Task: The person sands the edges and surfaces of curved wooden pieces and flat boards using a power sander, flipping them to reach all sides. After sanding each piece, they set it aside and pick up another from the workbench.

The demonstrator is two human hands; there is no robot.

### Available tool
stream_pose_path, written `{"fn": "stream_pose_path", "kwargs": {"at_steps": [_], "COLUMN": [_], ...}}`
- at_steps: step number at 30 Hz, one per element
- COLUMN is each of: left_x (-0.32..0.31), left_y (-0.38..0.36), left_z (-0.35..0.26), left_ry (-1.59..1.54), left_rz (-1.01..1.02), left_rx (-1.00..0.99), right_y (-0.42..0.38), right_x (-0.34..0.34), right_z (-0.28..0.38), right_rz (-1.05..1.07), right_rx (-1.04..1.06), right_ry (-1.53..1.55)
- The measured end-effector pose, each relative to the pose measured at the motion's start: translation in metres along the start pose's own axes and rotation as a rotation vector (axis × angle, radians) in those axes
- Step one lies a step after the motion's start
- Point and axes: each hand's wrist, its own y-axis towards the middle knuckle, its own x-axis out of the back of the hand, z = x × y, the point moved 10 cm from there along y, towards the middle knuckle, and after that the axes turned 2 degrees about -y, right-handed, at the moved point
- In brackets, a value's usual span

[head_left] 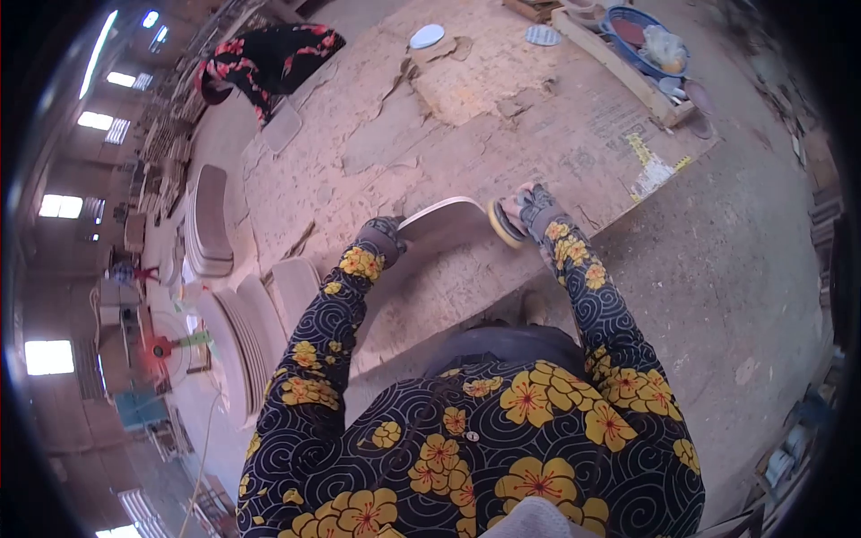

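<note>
A curved wooden panel [446, 224] with a pale edge stands over the near part of the worktable. My left hand [386, 235], in a grey patterned glove, grips its left end. On the right, my right hand [533, 208], also gloved with bare fingertips, is closed around a round sanding pad [506, 224] with a dark face and a yellowish rim. The pad is at the panel's right end; whether it touches the edge is hard to tell.
The worktable [386, 314] carries torn cardboard [480, 81] and a white disc [427, 36]. Stacked curved panels [209, 220] and more stacks [238, 345] stand left, near a fan [161, 347]. A person [269, 63] bends at the far left; a blue basin [619, 22] sits far right.
</note>
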Motion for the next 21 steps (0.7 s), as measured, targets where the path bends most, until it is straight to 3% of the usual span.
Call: {"fn": "stream_pose_path", "kwargs": {"at_steps": [2,3,6,7,8,11,14,18,19,21], "left_x": [0.011,0.027,0.081,0.082,0.076,0.022,-0.054,-0.133,-0.148,-0.157], "left_y": [0.001,-0.005,-0.030,-0.039,-0.043,-0.061,-0.040,-0.035,-0.027,-0.032], "left_z": [-0.002,-0.012,-0.070,-0.094,-0.111,-0.162,-0.176,-0.174,-0.170,-0.161], "left_ry": [0.113,0.222,0.185,0.256,0.306,0.455,0.473,0.560,0.618,0.619], "left_rz": [-0.078,-0.264,-0.258,-0.318,-0.356,-0.514,-0.677,-0.853,-0.674,-0.587], "left_rx": [-0.096,-0.195,-0.374,-0.583,-0.661,-0.932,-1.167,-1.306,-1.285,-1.356], "right_y": [-0.031,-0.051,-0.117,-0.146,-0.177,-0.273,-0.355,-0.401,-0.404,-0.400], "right_x": [0.031,0.052,0.094,0.105,0.117,0.139,0.109,0.060,0.049,0.026], "right_z": [0.023,0.028,0.033,0.034,0.033,0.001,-0.023,-0.059,-0.073,-0.096], "right_rz": [-0.149,-0.241,-0.457,-0.529,-0.606,-0.873,-1.028,-1.078,-1.108,-1.107], "right_rx": [-0.056,-0.048,-0.041,-0.049,-0.062,-0.123,-0.248,-0.336,-0.344,-0.276], "right_ry": [-0.139,-0.281,-0.541,-0.597,-0.652,-0.746,-0.473,-0.436,-0.463,-0.463]}}
